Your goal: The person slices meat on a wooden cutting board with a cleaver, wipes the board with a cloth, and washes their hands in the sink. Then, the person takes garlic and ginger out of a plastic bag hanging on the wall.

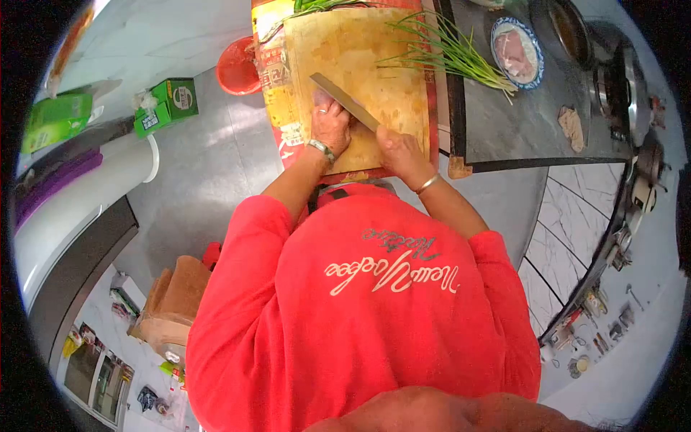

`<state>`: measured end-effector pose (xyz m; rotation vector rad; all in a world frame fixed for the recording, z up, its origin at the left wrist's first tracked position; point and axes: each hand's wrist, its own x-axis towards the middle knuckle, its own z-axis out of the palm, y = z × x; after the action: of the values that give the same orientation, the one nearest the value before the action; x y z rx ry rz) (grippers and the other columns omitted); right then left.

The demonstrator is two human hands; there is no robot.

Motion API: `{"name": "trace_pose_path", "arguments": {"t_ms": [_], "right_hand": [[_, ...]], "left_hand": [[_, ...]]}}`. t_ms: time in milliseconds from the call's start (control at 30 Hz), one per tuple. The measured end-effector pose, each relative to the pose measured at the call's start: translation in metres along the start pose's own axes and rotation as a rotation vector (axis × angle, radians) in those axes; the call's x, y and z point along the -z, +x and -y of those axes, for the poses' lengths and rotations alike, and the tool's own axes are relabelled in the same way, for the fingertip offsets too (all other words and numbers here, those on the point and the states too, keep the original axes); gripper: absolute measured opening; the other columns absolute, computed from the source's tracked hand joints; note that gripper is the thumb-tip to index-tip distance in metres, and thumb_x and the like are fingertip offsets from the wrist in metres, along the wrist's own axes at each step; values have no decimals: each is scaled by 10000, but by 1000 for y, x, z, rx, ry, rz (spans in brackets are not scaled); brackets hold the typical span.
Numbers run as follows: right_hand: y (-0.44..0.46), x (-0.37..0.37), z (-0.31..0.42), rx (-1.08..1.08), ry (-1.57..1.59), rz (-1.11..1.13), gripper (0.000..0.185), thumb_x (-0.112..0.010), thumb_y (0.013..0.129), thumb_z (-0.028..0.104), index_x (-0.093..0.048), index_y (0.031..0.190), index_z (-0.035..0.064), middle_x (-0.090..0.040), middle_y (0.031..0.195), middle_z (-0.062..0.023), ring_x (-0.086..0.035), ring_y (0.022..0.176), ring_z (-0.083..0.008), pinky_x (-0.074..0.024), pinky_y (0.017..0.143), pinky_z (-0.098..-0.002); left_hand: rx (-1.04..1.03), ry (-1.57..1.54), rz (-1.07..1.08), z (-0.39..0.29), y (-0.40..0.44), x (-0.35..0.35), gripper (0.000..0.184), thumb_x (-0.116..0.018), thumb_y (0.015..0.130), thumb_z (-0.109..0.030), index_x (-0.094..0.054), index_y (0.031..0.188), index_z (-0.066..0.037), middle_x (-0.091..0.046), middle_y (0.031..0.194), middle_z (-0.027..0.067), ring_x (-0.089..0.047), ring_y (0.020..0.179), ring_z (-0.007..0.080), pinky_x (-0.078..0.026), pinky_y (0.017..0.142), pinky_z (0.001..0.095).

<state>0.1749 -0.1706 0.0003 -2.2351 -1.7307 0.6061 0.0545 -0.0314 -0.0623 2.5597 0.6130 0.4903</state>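
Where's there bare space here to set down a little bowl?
The cutting board has a bare patch between the knife and the green stalks. The gray counter is bare below the plate, between the stalks and the cloth. Crowded spots: around the knife, left hand and right hand, and where the plate nears the dark pan.

- Here's the red-and-yellow surface [275,90], a wooden board [342,47] laid across it!
- On the board, a pinkish piece [318,94]; greens [324,6] at its far edge!
- Over on the grey surface [504,133]: blue-rimmed plate [533,78], dark pan [544,30], crumpled cloth [571,129]!
- Long green stalks [471,61] span board and grey surface!
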Motion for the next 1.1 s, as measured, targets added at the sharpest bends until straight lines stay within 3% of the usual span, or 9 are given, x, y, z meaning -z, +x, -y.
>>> {"name": "trace_pose_path", "arguments": {"t_ms": [33,100,300,433,500,600,800,1033,1100], "right_hand": [[-5,3,1,0,0,-5,162,-524,718,31,-453,863,13,-601,704,-220,-604,647,-382,-489,585,-455],[-25,14,-1,-273,-2,100,201,-554,694,43,-459,870,12,-601,713,-219,-603,665,-388,-488,598,-461],[-54,27,-10,-79,-65,140,244,-550,673,24,-473,903,-5,-599,701,-234,-609,701,-401,-483,626,-469],[-56,39,-3,-129,13,205,240,-540,668,8,-475,898,-14,-599,698,-232,-608,700,-405,-483,622,-471],[-56,34,-1,-150,67,198,128,-486,712,-17,-438,831,-8,-556,624,-256,-574,635,-437,-461,586,-495],[-55,24,-6,-137,76,221,228,-531,669,10,-471,886,-30,-594,694,-238,-601,683,-412,-482,610,-483],[-32,14,-9,-62,90,129,141,-484,719,15,-454,855,-12,-569,651,-253,-577,643,-432,-456,594,-513],[13,-2,3,-119,90,119,197,-496,707,25,-469,898,-14,-589,680,-238,-592,655,-417,-470,592,-496],[-2,3,-5,-106,79,120,178,-492,737,61,-492,897,-19,-595,687,-259,-608,681,-410,-487,642,-487]], "left_hand": [[21,-22,27,0,2,3,322,-574,651,-50,-624,960,-123,-569,1003,67,-508,952,294,-393,740,404],[19,-21,20,-1,2,4,323,-574,640,-50,-620,950,-128,-568,995,61,-508,967,278,-389,773,398],[11,1,-1,-2,2,4,310,-562,638,-42,-613,932,-121,-563,987,61,-507,980,265,-386,793,400],[5,13,2,-4,3,7,298,-560,642,-42,-610,927,-113,-557,999,68,-505,982,265,-383,788,399],[1,2,-1,-4,3,7,298,-560,642,-42,-606,928,-109,-555,999,70,-503,985,268,-382,788,399],[10,-6,-2,-1,2,3,301,-560,643,-41,-597,935,-102,-553,994,73,-497,993,274,-378,791,402],[-3,-16,6,2,2,2,313,-565,644,-48,-591,952,-97,-551,981,77,-490,991,284,-372,779,410],[14,-76,18,-3,2,7,329,-553,656,-5,-589,972,-88,-549,968,113,-485,975,330,-380,820,429],[20,-75,31,-3,2,6,328,-552,663,-6,-591,977,-91,-550,967,108,-485,976,328,-380,816,428]]}}
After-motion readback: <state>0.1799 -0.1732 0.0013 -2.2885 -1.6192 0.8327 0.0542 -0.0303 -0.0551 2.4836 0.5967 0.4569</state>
